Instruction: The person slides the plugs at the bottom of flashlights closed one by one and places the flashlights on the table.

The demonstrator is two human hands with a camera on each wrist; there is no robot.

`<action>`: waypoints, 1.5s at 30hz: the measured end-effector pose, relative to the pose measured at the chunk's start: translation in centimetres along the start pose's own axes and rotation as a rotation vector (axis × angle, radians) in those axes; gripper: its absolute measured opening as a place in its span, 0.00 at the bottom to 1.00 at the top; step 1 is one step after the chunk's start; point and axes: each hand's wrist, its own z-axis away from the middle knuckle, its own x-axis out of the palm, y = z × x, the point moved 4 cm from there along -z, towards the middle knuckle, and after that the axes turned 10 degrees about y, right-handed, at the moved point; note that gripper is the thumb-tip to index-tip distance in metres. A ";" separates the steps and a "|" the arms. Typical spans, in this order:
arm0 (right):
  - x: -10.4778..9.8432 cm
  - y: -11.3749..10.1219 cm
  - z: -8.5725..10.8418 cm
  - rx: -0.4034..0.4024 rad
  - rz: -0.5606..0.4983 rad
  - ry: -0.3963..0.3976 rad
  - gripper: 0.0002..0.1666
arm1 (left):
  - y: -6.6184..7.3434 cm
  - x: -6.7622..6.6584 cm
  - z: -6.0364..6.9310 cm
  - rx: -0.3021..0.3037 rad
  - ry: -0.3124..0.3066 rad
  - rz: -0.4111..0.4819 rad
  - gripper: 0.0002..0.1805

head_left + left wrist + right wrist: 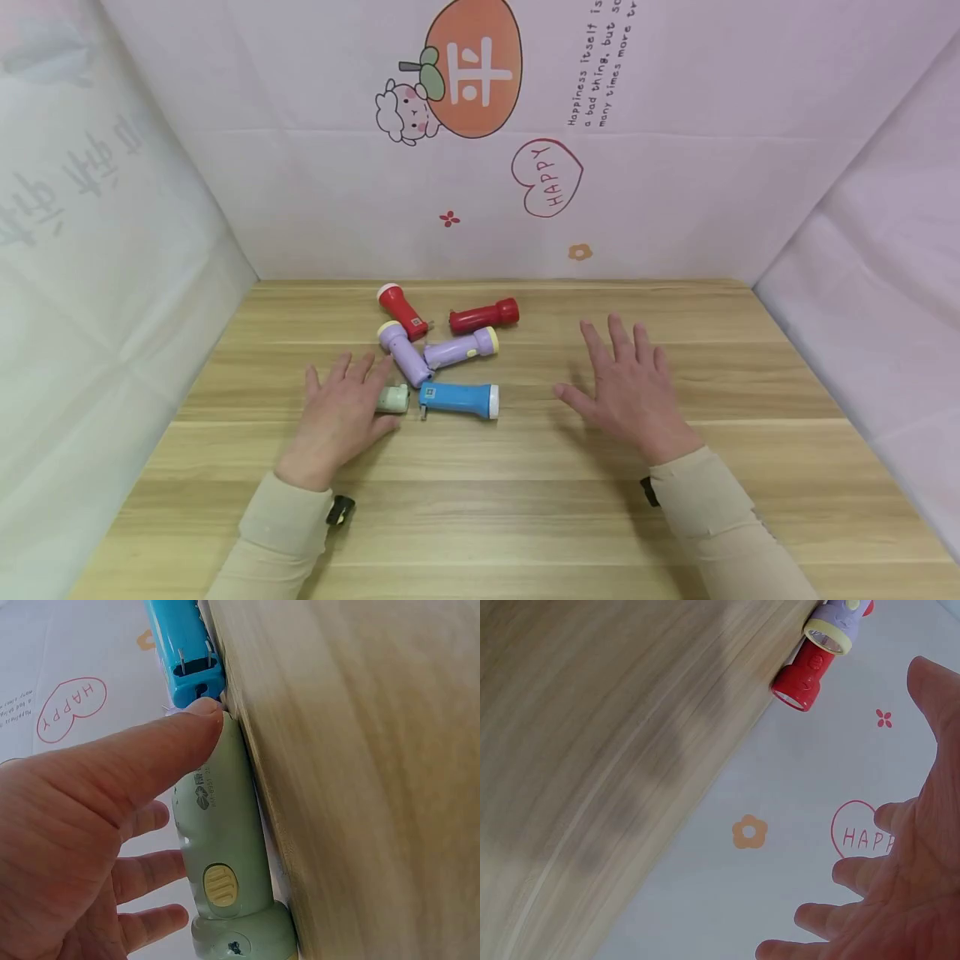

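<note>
at left on the wood-grained table (525,517), we see the left hand (337,421), fingers released, over a smooth pale-green flashlight (392,400) with a ridged yellow switch (220,885); a glossy blue flashlight (457,398) lies just right. farther right, the right hand (633,396) splays empty fingers.
</note>
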 end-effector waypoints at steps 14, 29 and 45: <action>0.2 0.0 0.1 0.005 -0.011 -0.014 0.61 | 0.3 -0.1 0.1 0.043 0.044 -0.006 0.47; 0.4 -0.2 0.0 -0.009 0.008 0.009 0.62 | 0.4 0.2 0.3 0.079 0.051 -0.020 0.39; 0.6 -0.4 -0.1 -0.022 0.003 0.017 0.61 | 0.4 0.2 0.4 0.075 0.027 -0.027 0.37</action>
